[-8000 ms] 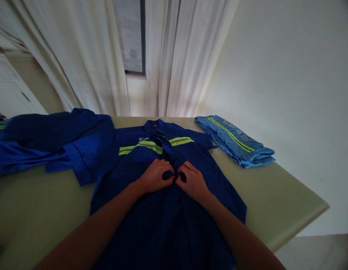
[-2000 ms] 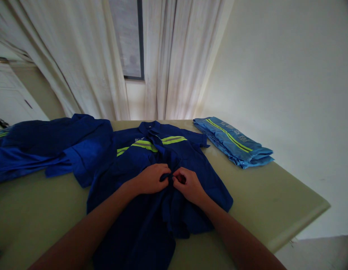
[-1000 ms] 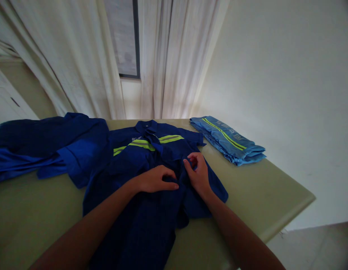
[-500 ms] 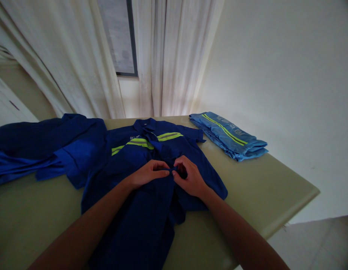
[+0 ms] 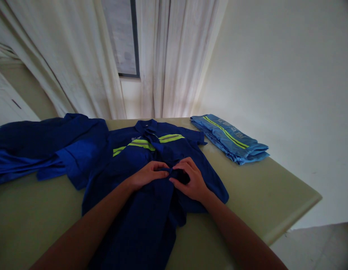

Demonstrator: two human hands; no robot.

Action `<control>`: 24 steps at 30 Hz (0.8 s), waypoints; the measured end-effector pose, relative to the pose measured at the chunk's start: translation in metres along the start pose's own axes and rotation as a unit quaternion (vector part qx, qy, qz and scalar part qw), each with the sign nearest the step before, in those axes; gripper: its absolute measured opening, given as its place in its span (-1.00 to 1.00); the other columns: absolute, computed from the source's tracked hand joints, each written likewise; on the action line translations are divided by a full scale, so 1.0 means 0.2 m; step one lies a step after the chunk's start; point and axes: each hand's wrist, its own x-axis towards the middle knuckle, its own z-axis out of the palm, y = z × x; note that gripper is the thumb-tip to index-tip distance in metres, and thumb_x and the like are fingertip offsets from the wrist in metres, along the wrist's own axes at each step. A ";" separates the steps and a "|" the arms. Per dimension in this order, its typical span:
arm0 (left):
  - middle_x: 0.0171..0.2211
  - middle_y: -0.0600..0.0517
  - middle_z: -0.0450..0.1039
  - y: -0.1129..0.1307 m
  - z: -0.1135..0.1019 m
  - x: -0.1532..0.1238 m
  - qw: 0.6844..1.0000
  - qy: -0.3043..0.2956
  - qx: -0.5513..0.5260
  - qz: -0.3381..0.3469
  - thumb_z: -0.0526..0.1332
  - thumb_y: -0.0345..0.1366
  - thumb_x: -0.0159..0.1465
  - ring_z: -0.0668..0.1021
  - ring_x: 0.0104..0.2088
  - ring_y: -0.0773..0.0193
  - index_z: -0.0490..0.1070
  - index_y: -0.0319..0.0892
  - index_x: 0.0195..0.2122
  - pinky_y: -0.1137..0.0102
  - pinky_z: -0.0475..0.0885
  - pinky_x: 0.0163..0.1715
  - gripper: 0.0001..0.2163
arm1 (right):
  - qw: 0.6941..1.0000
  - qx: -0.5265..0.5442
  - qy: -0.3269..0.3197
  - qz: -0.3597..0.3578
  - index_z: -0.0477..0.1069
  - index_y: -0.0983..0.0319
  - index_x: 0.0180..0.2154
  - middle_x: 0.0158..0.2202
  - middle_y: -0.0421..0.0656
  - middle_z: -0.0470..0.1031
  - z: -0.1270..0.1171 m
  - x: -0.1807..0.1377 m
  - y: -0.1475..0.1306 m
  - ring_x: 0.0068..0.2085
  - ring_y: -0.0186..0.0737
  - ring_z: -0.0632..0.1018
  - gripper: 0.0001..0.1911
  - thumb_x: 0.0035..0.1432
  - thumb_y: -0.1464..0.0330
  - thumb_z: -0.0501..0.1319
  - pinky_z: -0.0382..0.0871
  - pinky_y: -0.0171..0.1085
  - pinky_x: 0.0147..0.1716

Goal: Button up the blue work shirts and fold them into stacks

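Note:
A dark blue short-sleeved work shirt [image 5: 122, 170] lies front up, collar at the far end, with a yellow-green and grey stripe across its chest. Its front hangs partly apart, and the lower part drapes toward me. My left hand [image 5: 150, 174] is closed, pinching the front edge between thumb and fingers near the middle of the shirt. Facing it, my right hand [image 5: 192, 180] holds the same edge with its fingertips, the thumb curved a little below them. The fingertips of both hands nearly meet. Whether a button lies between them is too dark to make out.
Another heap of dark blue clothing [image 5: 50, 140] lies at the left, against the shirt. A folded light blue garment [image 5: 227, 138] with yellow stripes rests at the back right of the table [image 5: 264, 195]. Curtains [image 5: 182, 56] and a wall stand behind.
My right thumb has moved slightly away from its fingers, widening the gap between them. My left hand keeps its pinch. The whole view has shifted slightly.

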 end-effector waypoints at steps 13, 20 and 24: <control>-0.44 0.10 0.48 -0.03 0.00 0.00 0.992 0.013 0.110 0.061 0.43 -0.04 0.17 0.47 -0.46 0.37 0.49 -0.22 -0.36 0.48 0.35 -0.44 -0.68 | 0.994 0.007 -0.021 0.111 0.52 0.17 -0.27 -0.44 -0.21 0.41 0.03 0.02 -0.01 -0.41 -0.25 0.44 -0.83 0.35 0.24 0.23 0.29 -0.27 -0.38; -0.41 0.09 0.50 0.00 0.00 -0.02 0.992 -0.037 0.105 0.053 0.44 -0.07 0.18 0.47 -0.46 0.38 0.52 -0.24 -0.31 0.47 0.36 -0.41 -0.69 | 0.968 0.171 -0.047 0.178 0.52 0.20 -0.32 -0.43 -0.22 0.42 0.03 0.02 0.01 -0.40 -0.28 0.40 -0.70 0.33 0.13 0.23 0.25 -0.31 -0.40; -0.40 0.08 0.52 0.01 0.00 -0.03 0.991 -0.052 0.109 0.055 0.43 -0.11 0.19 0.47 -0.45 0.39 0.55 -0.24 -0.30 0.48 0.36 -0.40 -0.73 | 0.951 0.229 -0.045 0.203 0.49 0.20 -0.38 -0.48 -0.25 0.36 0.04 0.03 0.01 -0.44 -0.30 0.36 -0.68 0.26 0.10 0.27 0.23 -0.32 -0.42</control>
